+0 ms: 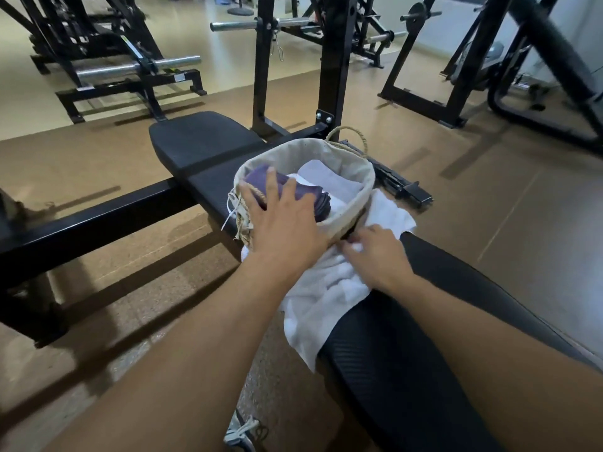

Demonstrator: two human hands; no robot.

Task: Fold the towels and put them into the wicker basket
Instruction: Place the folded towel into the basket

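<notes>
Two hands at wicker basket (354, 177) on bench (424, 337): left hand (284, 220) flat, fingers spread, pressing purple towel (287, 194) inside; right hand (375, 252) pinching white towel (326, 288) just beside basket base.
</notes>
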